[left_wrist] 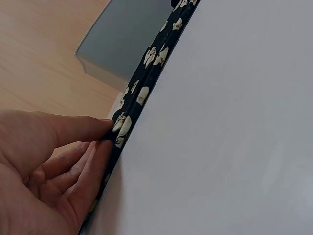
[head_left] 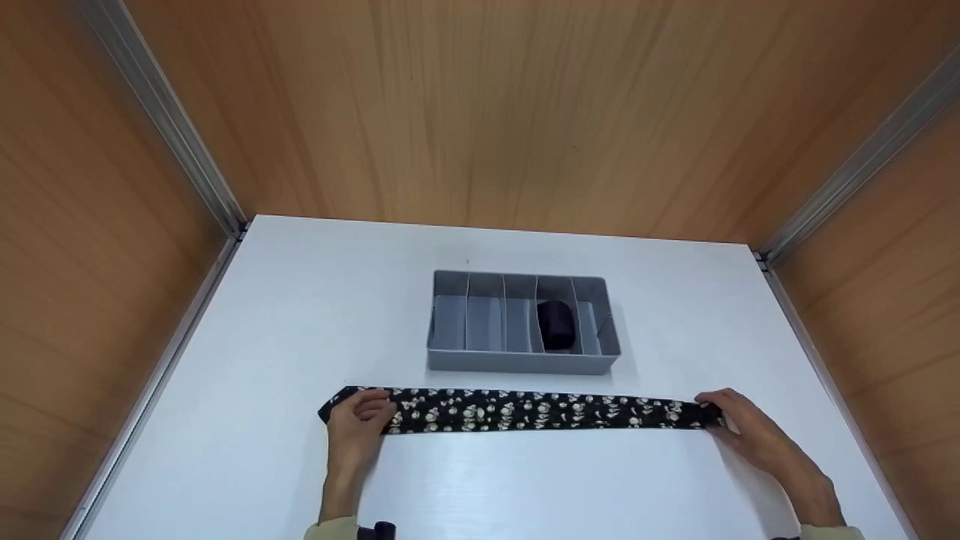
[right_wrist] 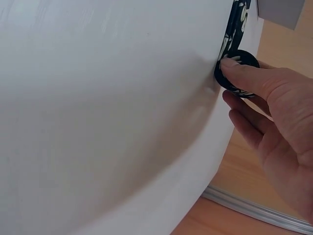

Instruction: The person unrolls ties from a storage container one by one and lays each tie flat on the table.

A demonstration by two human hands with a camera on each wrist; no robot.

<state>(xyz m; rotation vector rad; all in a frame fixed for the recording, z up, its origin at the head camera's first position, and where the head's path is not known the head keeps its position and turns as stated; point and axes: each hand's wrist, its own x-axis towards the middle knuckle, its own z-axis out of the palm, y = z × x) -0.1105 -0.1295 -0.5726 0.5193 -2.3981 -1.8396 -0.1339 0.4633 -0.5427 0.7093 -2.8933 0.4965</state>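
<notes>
A black necktie with a cream pattern lies stretched sideways across the white table, its pointed wide end at the left. Close to that point, my left hand pinches the tie; the left wrist view shows the thumb and a finger at its edge. At the other end, my right hand holds a small coil wound from the tie, with the thumb against the coil's side. From the coil the flat stretch runs toward the left hand.
Behind the tie stands a grey divided tray with several narrow compartments. One compartment, second from the right, holds a dark rolled bundle. Wood-grain panels with metal rails enclose the white table at the back and sides.
</notes>
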